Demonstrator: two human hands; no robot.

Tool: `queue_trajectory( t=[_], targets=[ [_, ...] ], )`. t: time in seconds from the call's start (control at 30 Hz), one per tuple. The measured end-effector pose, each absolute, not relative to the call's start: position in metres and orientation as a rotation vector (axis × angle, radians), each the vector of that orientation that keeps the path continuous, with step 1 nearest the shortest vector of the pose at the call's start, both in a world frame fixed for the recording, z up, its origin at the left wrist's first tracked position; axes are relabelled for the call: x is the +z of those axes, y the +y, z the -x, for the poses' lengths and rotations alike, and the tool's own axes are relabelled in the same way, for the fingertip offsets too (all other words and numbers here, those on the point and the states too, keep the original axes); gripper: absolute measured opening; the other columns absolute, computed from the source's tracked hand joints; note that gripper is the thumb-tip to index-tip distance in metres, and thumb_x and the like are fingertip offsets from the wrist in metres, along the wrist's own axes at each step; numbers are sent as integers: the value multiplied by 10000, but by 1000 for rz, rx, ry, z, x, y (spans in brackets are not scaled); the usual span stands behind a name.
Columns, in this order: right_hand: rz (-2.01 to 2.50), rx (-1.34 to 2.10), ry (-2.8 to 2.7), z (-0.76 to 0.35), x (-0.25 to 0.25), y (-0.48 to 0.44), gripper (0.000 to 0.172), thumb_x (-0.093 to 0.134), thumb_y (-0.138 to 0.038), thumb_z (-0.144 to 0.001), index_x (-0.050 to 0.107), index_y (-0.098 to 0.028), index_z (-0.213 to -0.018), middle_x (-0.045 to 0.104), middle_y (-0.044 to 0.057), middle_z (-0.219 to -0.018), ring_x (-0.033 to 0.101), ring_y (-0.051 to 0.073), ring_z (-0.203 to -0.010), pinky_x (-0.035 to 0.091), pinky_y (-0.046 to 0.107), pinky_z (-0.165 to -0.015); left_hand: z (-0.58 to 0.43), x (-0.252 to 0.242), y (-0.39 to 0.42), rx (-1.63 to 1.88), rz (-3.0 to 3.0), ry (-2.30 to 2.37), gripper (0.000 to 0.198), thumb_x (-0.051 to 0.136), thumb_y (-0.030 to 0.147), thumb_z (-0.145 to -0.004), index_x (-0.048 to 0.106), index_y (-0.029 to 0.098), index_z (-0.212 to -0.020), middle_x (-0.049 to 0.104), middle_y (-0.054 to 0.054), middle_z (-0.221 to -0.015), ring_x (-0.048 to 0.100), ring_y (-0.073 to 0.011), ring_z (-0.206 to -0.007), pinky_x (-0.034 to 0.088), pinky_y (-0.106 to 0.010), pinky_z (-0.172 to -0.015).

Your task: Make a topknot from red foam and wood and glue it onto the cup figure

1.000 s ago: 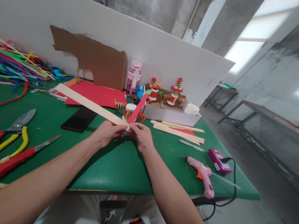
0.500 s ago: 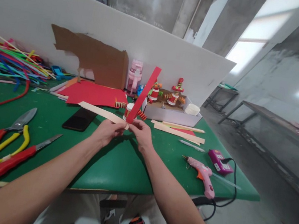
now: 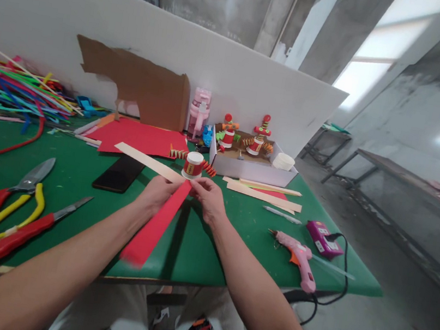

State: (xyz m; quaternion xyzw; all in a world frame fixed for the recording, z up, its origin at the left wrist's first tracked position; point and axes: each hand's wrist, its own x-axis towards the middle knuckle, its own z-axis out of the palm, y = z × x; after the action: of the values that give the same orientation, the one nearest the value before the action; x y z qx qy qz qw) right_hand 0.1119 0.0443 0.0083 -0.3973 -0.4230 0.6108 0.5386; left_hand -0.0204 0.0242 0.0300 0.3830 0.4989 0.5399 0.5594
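Observation:
My left hand is closed on a cream paper strip, whose free end points up and left over the phone. A red paper strip runs from the fingertips down toward the table's front edge, its near end blurred. My right hand pinches at the spot where the two strips meet; how they are joined there is hidden. Just beyond the fingers stands a small red-and-white paper cup with pleated paper arms on both sides.
Right: pink glue gun, purple power socket, white pen, more strips. Left: phone, scissors, red-handled knife. Behind: red paper, pink bottle, box with two cup figures.
The red strip has swung from standing upright in front of the cup down toward me, uncovering the cup and a figure behind it. Both hands stay in nearly the same place.

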Motion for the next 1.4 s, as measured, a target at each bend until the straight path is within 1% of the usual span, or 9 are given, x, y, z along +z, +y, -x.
queue_trajectory(
  t=[0.1,0.33,0.53,0.67,0.9,1.03,1.13,1.27,1.4],
  targets=[
    [925,1451,-1002,-112,6,45,323,864,-364,-540,640,-183,-686,650,-28,-647,580,100,-626,495,245,-653,20,30,23,1266,-900,1212,357,856,393,-474,690,137,-658,656,-26,-571,530,-134,-479,393,-239,-436],
    [967,1486,-992,-115,5,48,318,877,-357,-559,671,-163,-704,645,-22,-610,562,87,-554,493,240,-608,18,27,25,1286,-854,1231,315,847,320,-442,707,140,-660,687,-34,-584,538,-128,-471,398,-224,-431],
    [954,1535,-963,-114,7,46,332,893,-349,-525,694,-157,-708,669,-4,-625,582,92,-552,506,236,-591,19,27,25,1344,-953,1192,412,879,385,-423,735,124,-708,718,-62,-639,622,-174,-573,464,-239,-505],
    [947,1530,-946,-114,7,46,307,893,-310,-529,700,-159,-714,683,3,-649,594,96,-570,526,245,-617,17,28,24,1327,-942,1160,405,882,390,-417,711,132,-678,698,-50,-607,589,-155,-527,436,-233,-477],
    [931,1441,-1006,-115,7,48,270,855,-320,-573,707,-161,-734,691,-6,-671,597,96,-595,528,253,-655,19,31,25,1259,-818,1030,300,826,344,-533,702,131,-704,678,-30,-606,568,-117,-517,399,-200,-449],
    [896,1476,-1024,-114,10,46,239,831,-264,-586,727,-154,-771,701,2,-704,595,84,-614,517,248,-693,21,29,25,1283,-820,1105,329,861,262,-449,710,139,-714,723,-44,-662,624,-157,-577,481,-239,-519],
    [903,1541,-999,-114,14,45,214,828,-241,-599,728,-154,-767,689,4,-677,589,84,-608,508,250,-689,22,27,26,1330,-855,1153,372,870,294,-429,714,143,-730,753,-68,-738,676,-210,-674,530,-282,-597],
    [970,1563,-970,-114,16,43,240,834,-340,-627,708,-153,-708,648,-2,-603,568,91,-569,483,245,-629,21,27,26,1328,-954,1160,460,894,387,-425,731,132,-772,765,-87,-796,700,-250,-781,555,-322,-700],
    [978,1473,-1033,-115,13,42,290,864,-383,-583,705,-161,-682,637,-18,-605,533,80,-557,451,234,-601,19,28,24,1324,-1003,1119,492,919,417,-402,744,142,-771,763,-75,-780,700,-264,-833,556,-329,-752]
  ],
)
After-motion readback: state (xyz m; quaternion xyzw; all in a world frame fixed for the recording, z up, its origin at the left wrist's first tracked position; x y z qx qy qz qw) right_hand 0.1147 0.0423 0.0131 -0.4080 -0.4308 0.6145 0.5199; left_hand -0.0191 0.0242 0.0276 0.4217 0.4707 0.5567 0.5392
